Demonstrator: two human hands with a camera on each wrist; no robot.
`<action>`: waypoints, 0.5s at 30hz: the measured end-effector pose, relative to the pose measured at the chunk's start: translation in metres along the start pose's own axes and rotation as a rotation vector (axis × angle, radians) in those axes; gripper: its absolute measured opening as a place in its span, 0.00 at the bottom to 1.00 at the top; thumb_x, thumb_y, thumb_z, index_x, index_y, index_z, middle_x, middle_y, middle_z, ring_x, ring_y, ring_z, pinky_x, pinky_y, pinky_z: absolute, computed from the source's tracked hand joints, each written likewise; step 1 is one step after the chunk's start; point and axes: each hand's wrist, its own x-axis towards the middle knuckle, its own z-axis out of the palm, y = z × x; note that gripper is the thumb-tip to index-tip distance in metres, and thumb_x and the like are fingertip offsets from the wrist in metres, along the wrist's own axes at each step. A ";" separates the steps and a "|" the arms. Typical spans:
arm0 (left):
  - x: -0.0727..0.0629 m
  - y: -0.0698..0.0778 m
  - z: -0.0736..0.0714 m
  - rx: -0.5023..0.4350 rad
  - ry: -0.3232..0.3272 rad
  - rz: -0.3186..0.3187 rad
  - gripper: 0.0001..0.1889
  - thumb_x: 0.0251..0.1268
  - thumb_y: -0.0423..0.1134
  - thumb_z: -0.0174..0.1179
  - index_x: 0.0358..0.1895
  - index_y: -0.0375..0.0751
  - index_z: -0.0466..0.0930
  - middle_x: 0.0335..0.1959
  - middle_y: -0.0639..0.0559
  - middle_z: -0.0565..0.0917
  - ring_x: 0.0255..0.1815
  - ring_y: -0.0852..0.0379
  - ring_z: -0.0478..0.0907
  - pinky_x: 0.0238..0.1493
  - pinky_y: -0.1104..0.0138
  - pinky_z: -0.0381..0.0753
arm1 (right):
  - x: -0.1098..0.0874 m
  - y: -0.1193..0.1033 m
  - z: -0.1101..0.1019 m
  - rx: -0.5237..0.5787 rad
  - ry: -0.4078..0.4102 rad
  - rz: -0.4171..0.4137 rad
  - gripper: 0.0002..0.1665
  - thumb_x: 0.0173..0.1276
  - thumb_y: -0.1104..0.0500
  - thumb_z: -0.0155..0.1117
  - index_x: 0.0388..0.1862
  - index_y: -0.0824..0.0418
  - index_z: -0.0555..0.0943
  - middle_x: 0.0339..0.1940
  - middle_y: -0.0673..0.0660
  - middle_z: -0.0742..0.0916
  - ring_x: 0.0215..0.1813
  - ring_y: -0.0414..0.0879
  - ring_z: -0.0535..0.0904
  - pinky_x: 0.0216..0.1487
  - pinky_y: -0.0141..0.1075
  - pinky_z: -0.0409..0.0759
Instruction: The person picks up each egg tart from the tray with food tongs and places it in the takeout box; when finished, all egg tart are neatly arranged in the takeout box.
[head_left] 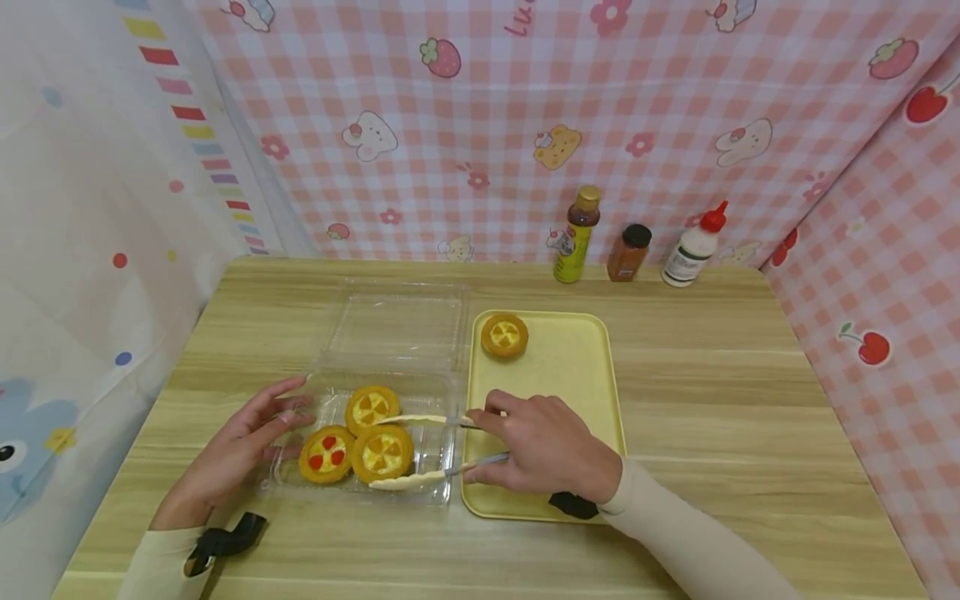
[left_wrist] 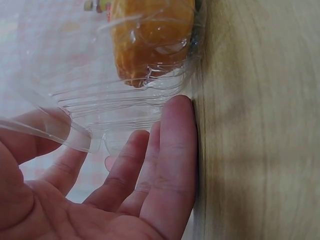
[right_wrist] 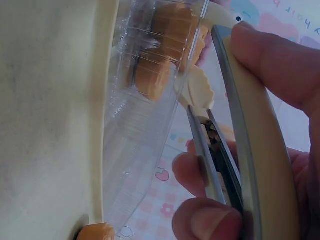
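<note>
My right hand grips a pair of tongs with cream scalloped tips and grey metal arms. The tips are spread, one on each side of the front yellow-topped tart. That tart sits in a clear plastic container, beside a second yellow-topped tart and a tart with red pieces. At the container's left wall is my left hand, its fingers loosely extended. In the left wrist view, its fingertips lie right at the ribbed plastic side, low near the table.
A yellow tray with one tart lies right of the container, partly under my right hand. The container's clear lid is folded back. A yellow-labelled bottle, a spice jar and a red-capped white bottle stand at the back.
</note>
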 end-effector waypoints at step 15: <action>0.001 -0.003 -0.003 0.007 -0.026 0.015 0.28 0.90 0.42 0.44 0.85 0.47 0.52 0.70 0.59 0.75 0.63 0.67 0.81 0.52 0.62 0.89 | 0.005 0.005 -0.011 0.061 -0.076 0.033 0.43 0.64 0.21 0.66 0.63 0.50 0.87 0.47 0.46 0.84 0.22 0.35 0.68 0.20 0.29 0.66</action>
